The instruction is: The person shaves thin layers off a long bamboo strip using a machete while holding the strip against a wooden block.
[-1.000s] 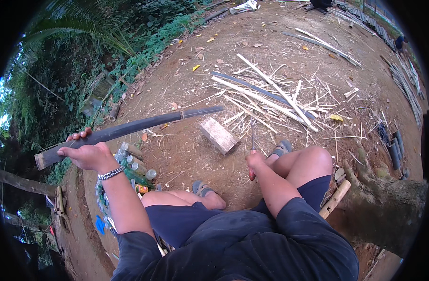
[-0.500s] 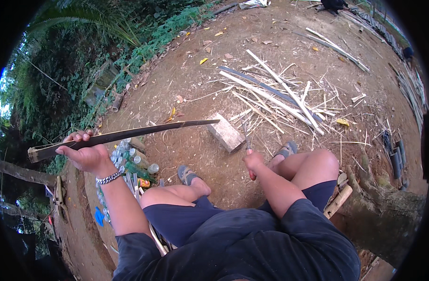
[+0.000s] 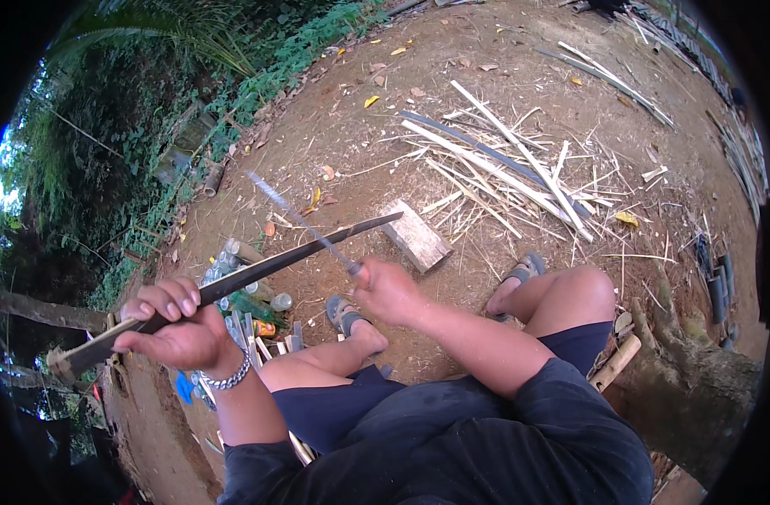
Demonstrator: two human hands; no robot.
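My left hand [image 3: 173,330], with a chain bracelet at the wrist, is closed round a long dark split bamboo strip [image 3: 267,268]. The strip slants up to the right, and its thin tip overlaps the far end of a squared wood block [image 3: 420,239]; whether it touches I cannot tell. Closed round a knife [image 3: 296,216] is my right hand [image 3: 392,292], above the ground between my knees. Its blade, slightly blurred, points up to the left and crosses the strip in the picture. Contact between blade and strip is unclear, and the fist hides most of the handle.
Pale split strips and shavings [image 3: 503,168] lie heaped beyond the block. Several bottles [image 3: 254,290] stand beside my left foot. A thick tree root [image 3: 696,379] is at my right, with dark tubes [image 3: 718,295] beyond it. Dense plants [image 3: 107,151] border the left.
My right hand has risen to the left with the knife, whose blade now crosses the strip. My left hand has moved slightly right and down, with the strip tilting more steeply.
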